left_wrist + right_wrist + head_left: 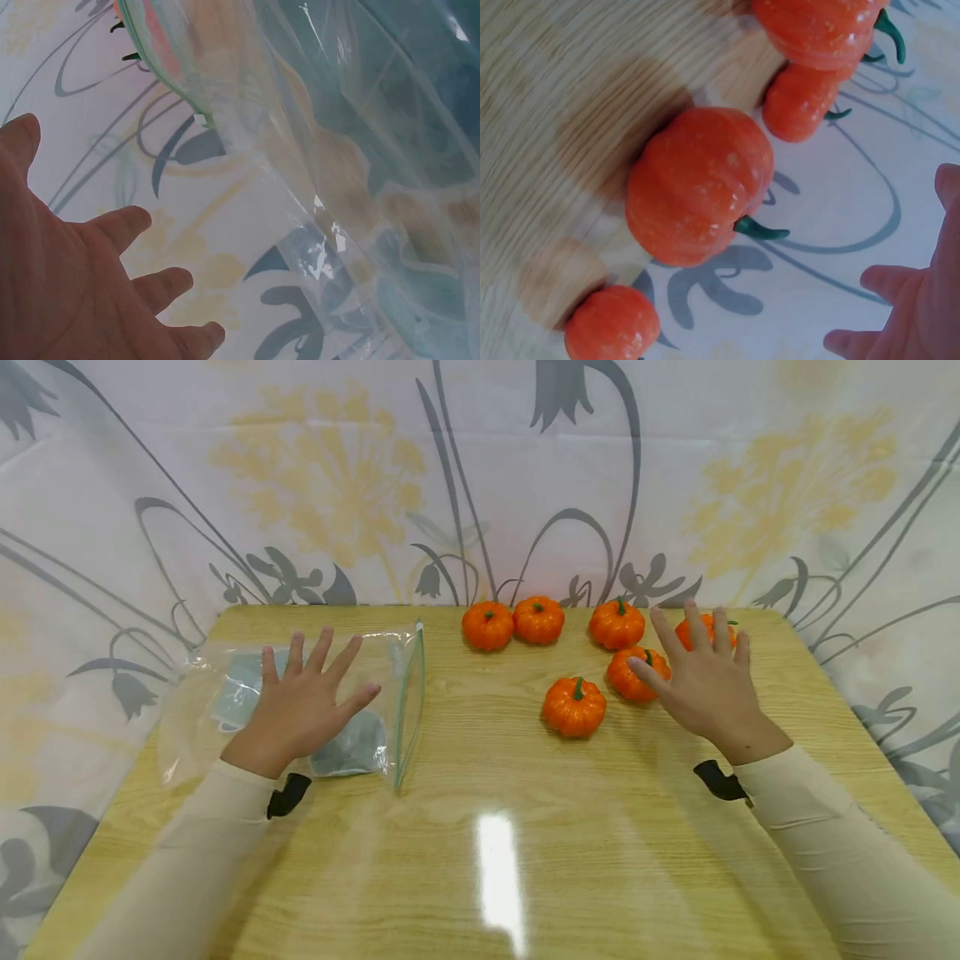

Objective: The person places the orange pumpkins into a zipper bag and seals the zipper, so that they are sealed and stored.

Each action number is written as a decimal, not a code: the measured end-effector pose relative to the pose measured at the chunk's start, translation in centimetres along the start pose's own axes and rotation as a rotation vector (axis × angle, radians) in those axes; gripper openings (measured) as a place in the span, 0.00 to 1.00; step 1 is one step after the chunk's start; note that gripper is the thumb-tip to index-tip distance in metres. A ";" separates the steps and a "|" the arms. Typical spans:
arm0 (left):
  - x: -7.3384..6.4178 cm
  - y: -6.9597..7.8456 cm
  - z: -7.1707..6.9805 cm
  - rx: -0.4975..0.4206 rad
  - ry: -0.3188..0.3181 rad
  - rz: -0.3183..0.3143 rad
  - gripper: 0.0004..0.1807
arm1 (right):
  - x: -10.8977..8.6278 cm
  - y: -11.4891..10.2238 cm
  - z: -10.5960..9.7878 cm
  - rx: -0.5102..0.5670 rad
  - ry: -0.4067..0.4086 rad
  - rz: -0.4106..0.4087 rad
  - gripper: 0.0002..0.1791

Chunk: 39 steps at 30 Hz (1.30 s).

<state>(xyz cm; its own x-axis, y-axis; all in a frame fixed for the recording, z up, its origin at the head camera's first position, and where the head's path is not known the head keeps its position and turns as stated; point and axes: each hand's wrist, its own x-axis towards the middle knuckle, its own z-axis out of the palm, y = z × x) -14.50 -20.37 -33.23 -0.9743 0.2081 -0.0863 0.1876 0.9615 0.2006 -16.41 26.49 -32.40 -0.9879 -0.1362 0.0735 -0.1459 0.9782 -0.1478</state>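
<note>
My left hand (300, 706), fingers spread and palm down, hovers over a clear zip bag (392, 714) with a green-edged opening facing right. Bluish-grey patches show on or in the bag. In the left wrist view the bag's plastic (300, 150) rises beside the spread fingers (169, 289). On the other side, my right hand (708, 689) is also spread and holds nothing. Its thumb overlaps a small orange pumpkin (627, 680) in the head view, and its fingers partly hide another pumpkin (683, 633). The right wrist view shows a green-stemmed pumpkin (701, 187) apart from the fingers.
More orange pumpkins stand on the wooden table (450, 860): one nearer the front (574, 707), one at the back (617, 625), and a side-by-side pair (487, 627) at the back middle. A flower-patterned cloth (480, 485) hangs behind the table.
</note>
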 end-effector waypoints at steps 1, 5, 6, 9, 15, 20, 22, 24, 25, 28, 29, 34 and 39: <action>0.0 0.0 0.0 0.001 0.001 0.000 0.46 | 0.0 0.0 0.0 -0.002 0.000 -0.002 0.45; 0.1 0.1 -0.1 0.010 0.000 -0.004 0.46 | 0.0 -0.2 0.1 -0.009 0.002 -0.011 0.45; 0.1 0.1 -0.1 0.012 0.001 -0.004 0.46 | -0.1 -0.3 0.1 -0.011 0.005 -0.014 0.45; 0.1 0.2 -0.2 0.018 0.006 -0.002 0.46 | -0.2 -0.4 0.1 -0.014 0.013 -0.022 0.45; 0.2 0.5 -0.2 0.030 0.022 0.016 0.46 | -0.5 -0.9 0.1 -0.006 0.020 -0.031 0.43; 0.5 0.8 -0.1 0.006 0.076 0.050 0.43 | -1.1 -2.2 0.0 0.014 0.036 -0.063 0.42; 0.5 1.1 0.0 -0.015 0.125 0.068 0.41 | -1.5 -3.1 0.0 0.042 0.062 -0.087 0.39; 0.5 1.5 0.2 -0.025 0.184 0.087 0.38 | -1.9 -4.1 0.3 0.088 0.104 -0.120 0.34; 0.5 1.6 0.3 -0.029 0.213 0.093 0.36 | -2.0 -4.6 0.5 0.115 0.127 -0.137 0.32; 0.5 2.1 0.6 -0.020 0.260 0.100 0.30 | -2.3 -6.0 1.2 0.202 0.178 -0.168 0.26; 0.5 2.3 0.7 -0.015 0.258 0.098 0.29 | -2.3 -6.4 1.4 0.224 0.189 -0.171 0.24; 0.7 3.4 1.5 -0.022 0.170 0.062 0.30 | -2.4 -7.3 2.4 0.283 0.219 -0.158 0.21; 0.8 4.3 2.1 -0.045 0.101 0.022 0.31 | -2.3 -7.4 3.2 0.302 0.232 -0.176 0.21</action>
<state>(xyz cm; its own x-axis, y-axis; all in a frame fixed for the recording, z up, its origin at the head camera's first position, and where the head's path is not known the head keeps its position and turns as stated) -14.17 -15.66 -34.44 -0.9780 0.2078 0.0171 0.2056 0.9475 0.2448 -13.21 19.06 -34.59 -0.9137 -0.2242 0.3388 -0.3541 0.8485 -0.3933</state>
